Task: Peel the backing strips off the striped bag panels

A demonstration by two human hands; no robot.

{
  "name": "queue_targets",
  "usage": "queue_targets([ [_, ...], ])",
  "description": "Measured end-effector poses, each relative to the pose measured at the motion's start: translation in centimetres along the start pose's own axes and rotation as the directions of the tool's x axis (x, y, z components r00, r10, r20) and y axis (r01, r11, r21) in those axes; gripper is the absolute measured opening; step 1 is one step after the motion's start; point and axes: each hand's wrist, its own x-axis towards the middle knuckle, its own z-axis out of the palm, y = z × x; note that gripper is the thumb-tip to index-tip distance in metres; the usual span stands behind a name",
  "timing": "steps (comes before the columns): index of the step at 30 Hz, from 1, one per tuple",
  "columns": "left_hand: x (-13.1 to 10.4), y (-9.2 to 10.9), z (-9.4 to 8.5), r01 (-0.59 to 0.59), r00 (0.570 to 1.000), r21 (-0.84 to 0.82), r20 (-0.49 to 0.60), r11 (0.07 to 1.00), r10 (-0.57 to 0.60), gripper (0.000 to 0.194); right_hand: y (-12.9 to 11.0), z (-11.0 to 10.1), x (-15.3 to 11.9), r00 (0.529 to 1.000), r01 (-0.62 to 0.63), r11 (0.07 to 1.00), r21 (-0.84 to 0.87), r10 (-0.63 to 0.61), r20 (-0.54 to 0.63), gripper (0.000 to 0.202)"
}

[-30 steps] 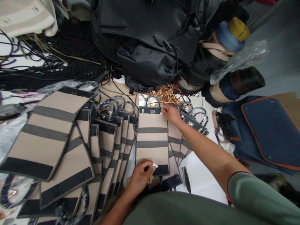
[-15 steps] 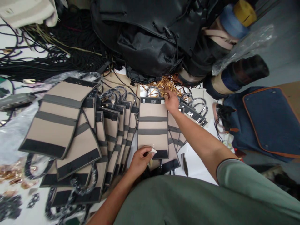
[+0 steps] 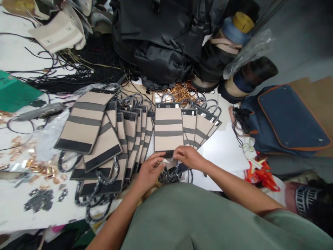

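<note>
My left hand (image 3: 152,169) is closed on a small white slip (image 3: 164,161), pinched between thumb and fingers. My right hand (image 3: 189,157) is right beside it, fingers curled together at the lower edge of a beige panel (image 3: 168,142); whatever those fingertips hold is hidden. This flat bag panel lies in front of me, with grey cross bands and black end strips. Small white labels show on its top strip, and a plastic-wrapped handle (image 3: 168,94) arches above. Similar panels (image 3: 201,121) fan out under it to the right.
Overlapping bag panels (image 3: 83,128) with wrapped handles are stacked at left. Gold-coloured metal pieces (image 3: 43,165) are scattered beyond them. A black bag (image 3: 158,52) stands at the back, strap rolls (image 3: 234,34) beside it. A navy bag (image 3: 291,118) is at right.
My right hand has come down from the panel's top right corner to its lower edge, next to my left hand. The left still pinches the white slip. The camera view has shifted.
</note>
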Motion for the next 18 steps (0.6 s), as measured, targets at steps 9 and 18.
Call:
queue_targets([
  [9,-1.2,-0.6,0.4,0.119,0.992,-0.096,-0.024,0.988,-0.122,0.031,10.9,5.2,-16.8,0.818,-0.381,0.698,-0.607,0.56,0.13,0.025],
  [18,-1.1,1.1,1.1,0.173,0.978,-0.215,-0.077,0.961,-0.193,0.066,13.9,7.2,-18.9,0.698,-0.705,0.637,-0.313,0.701,-0.144,0.022],
])
